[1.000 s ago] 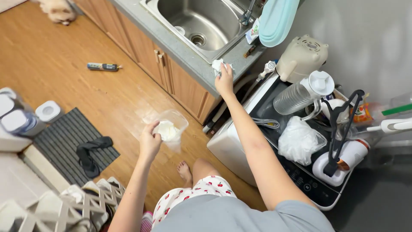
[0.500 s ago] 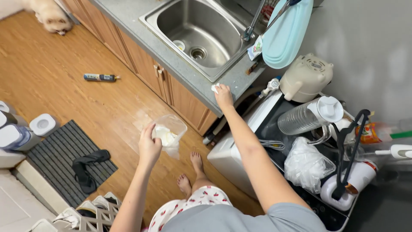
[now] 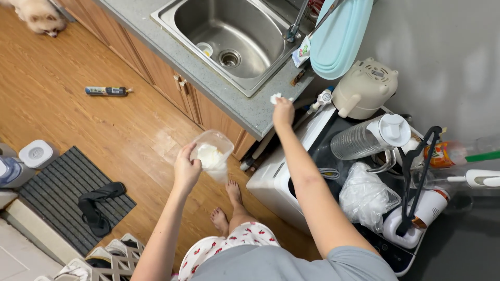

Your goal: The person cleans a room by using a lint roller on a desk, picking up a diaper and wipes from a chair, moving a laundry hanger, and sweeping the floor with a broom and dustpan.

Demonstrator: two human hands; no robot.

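My left hand (image 3: 186,169) holds a clear plastic container (image 3: 213,152) with something white inside, out over the wooden floor. My right hand (image 3: 283,111) reaches forward to the edge of the grey countertop (image 3: 198,73), its fingers pinched on a small white scrap (image 3: 275,98). The steel sink (image 3: 232,39) lies just beyond that hand. My bare feet (image 3: 226,205) stand on the floor below.
A white appliance (image 3: 284,174) stands to the right, topped with a beige kettle (image 3: 364,88), a clear jug (image 3: 367,138), a plastic bag (image 3: 364,198) and a black hanger. A grey mat with black slippers (image 3: 96,205) lies at left. A dog (image 3: 39,15) lies far left.
The view has shifted slightly toward the sink. My right hand stays at the counter edge with the white scrap, and my left hand has kept the container at about the same height.
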